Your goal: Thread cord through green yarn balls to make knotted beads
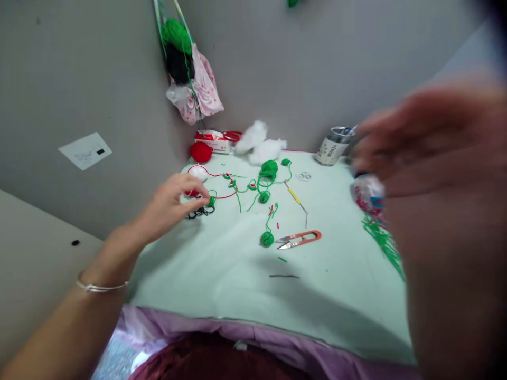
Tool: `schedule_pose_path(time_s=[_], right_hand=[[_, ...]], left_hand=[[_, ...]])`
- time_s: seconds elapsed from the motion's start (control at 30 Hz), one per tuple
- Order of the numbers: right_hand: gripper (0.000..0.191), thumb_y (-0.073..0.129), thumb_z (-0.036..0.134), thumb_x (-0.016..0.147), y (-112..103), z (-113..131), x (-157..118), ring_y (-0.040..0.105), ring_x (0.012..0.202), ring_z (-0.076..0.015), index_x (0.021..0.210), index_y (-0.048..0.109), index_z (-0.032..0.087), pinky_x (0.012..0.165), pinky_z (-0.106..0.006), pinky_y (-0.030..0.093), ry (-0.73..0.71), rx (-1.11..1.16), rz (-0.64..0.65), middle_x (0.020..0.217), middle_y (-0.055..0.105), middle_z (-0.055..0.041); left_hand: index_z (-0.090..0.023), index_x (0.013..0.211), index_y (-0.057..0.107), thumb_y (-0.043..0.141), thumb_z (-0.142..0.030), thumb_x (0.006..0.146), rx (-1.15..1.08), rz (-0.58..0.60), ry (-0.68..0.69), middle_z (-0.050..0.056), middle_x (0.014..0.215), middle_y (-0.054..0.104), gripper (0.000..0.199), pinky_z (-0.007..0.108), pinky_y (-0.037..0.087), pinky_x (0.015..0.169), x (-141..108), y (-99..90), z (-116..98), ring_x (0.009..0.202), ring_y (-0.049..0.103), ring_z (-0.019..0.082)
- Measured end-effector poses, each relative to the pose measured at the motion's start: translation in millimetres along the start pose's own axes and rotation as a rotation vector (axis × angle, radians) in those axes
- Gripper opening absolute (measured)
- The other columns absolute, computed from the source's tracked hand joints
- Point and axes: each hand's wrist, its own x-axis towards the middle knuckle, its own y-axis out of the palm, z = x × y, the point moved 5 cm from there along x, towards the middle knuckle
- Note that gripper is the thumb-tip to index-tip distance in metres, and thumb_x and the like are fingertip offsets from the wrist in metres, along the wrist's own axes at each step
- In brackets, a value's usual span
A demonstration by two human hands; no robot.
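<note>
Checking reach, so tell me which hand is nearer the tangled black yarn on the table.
Left. The left hand is right by the black yarn; the right hand, blurred, is raised far off to the right.

A pale green cloth (229,285) covers the tabletop, its near edge meeting lilac fabric (178,321). At the far left sit a red-and-white box (214,143) and a red yarn ball (201,152); white stuffing (263,148) is heaped to their right, and a labelled pen holder (330,150) stands at the far right. Black yarn (202,212) lies tangled on the left. Around the middle are a green yarn ball (269,169), small red-and-green pieces (252,186), a yellow-handled crochet hook (294,196) and orange-handled thread snips (303,240). Green strands (382,240) spread along the right.
</note>
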Motion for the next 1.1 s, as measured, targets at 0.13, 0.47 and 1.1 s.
schedule_pose_path(time_s=[0.13, 0.47, 1.1], right_hand=[[0.007, 0.064, 0.024, 0.089, 61, -23, 4, 0.062, 0.067, -0.0140, 0.087, 0.070, 0.021, 0.062, -0.030, 0.050, 0.063, 0.175, 0.280, 0.079, 0.070, -0.0017], [0.019, 0.064, 0.011, 0.087, 182, -63, 5, 0.059, 0.072, -0.0118, 0.104, 0.070, 0.019, 0.069, -0.024, 0.041, -0.031, -0.125, 0.531, 0.097, 0.071, -0.0028], [0.018, 0.076, 0.036, 0.078, 91, -88, 21, 0.065, 0.090, -0.0137, 0.081, 0.069, 0.020, 0.077, -0.025, 0.053, 0.580, 0.877, 0.230, 0.098, 0.071, -0.0035]], left_hand=[[-0.023, 0.097, 0.073, 0.063, -0.035, 0.085, 0.284, 0.171, -0.008, 0.008, 0.099, 0.066, 0.019, 0.045, 0.044, 0.092, 6, 47.1, 62, 0.100, 0.054, 0.028], [-0.022, 0.087, 0.068, 0.059, -0.040, 0.086, -0.058, 0.111, -0.182, 0.005, 0.097, 0.067, 0.020, 0.041, 0.042, 0.094, 6, 38.8, 63, 0.099, 0.057, 0.025], [-0.018, 0.082, 0.055, 0.065, -0.047, 0.087, -0.808, 0.167, -0.392, -0.004, 0.064, 0.048, 0.031, 0.025, 0.047, 0.062, 7, 36.8, 63, 0.057, 0.051, 0.010]])
